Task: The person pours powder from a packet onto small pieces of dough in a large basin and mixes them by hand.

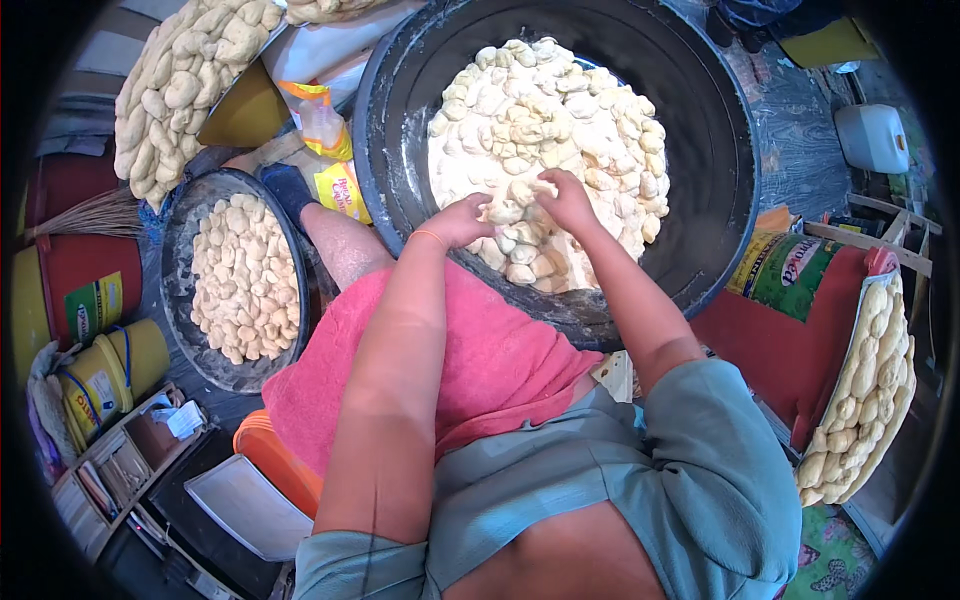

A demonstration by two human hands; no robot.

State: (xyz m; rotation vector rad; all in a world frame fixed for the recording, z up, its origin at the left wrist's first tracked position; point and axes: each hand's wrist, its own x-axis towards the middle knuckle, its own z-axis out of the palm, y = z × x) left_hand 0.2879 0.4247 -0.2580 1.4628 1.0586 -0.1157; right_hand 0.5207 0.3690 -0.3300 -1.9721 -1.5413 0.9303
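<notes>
A large black round tub (pixel 694 195) stands before me, with a heap of floury dough pieces (pixel 525 124) on its floor. Both hands reach over the heap's near side. My left hand (pixel 461 221) has its fingers curved and apart beside dough lumps, with nothing seen in its grasp. Across from it, my right hand (pixel 568 201) has its thumb and fingers at a dough lump (pixel 520 193); whether it grips the lump is unclear. Loose white flour (pixel 469 172) covers the left part of the heap. More rounded dough pieces (pixel 521 262) lie just below my hands.
A smaller black basin (pixel 176 315) with dough pieces is at the left. Braided-looking dough (pixel 176 90) rests on a container at upper left, and more dough (pixel 855 397) lies at right above a red tub (pixel 765 345). A pink towel (pixel 487 330) covers my lap. A yellow packet (pixel 343 191) touches the tub area.
</notes>
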